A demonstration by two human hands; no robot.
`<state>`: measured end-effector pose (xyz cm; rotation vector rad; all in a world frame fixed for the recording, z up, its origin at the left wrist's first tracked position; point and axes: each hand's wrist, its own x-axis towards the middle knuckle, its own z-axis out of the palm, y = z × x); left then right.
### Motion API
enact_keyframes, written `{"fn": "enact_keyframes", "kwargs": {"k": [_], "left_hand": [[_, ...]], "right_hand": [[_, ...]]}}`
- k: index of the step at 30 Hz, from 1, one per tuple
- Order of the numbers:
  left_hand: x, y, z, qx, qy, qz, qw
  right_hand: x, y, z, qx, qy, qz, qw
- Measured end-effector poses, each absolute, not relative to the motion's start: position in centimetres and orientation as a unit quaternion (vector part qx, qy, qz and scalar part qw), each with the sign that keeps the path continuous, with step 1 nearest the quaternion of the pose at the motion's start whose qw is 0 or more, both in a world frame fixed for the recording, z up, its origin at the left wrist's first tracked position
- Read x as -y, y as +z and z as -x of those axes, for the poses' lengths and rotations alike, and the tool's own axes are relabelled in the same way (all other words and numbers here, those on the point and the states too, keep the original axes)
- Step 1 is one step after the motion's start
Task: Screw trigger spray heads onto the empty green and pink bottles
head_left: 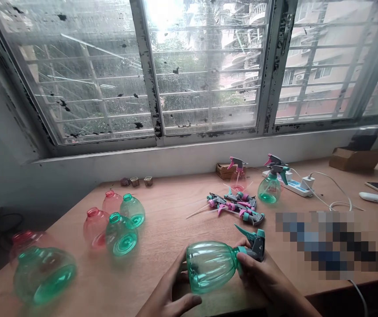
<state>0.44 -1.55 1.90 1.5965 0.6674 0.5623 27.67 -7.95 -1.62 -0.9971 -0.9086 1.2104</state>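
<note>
Clear green bottle, teal-and-dark-grey spray head, reddish-brown wood-grain table.

Translucent green ribbed bottle, held sideways, base left; black-and-teal trigger head at right end, thread seating hidden.

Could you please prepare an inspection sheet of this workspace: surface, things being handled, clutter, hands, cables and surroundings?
Surface: brown table, wood-grained.
Job's things: green spray bottle, tilted onto its side, spray head at its neck; three pink bottles and three green bottles without heads at left; loose spray heads in a pile behind the held bottle.
Clutter: cardboard box at far right; three small blocks near the window; one patch pixelated, contents unreadable.
Hands: right hand grips the neck; left hand curves around the base, contact unclear.
Cables: white cables near a power strip at right.
Surroundings: barred window with a flaking frame.
</note>
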Motion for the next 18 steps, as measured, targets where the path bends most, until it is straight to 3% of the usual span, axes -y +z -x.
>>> {"fn": "enact_keyframes", "kwargs": {"k": [18], "left_hand": [[1.9,3.2,-0.4,-0.286,0.231,-0.708,0.604]], "right_hand": [[8.1,-1.7,-27.9,0.403,0.545,0.414,0.608]]}}
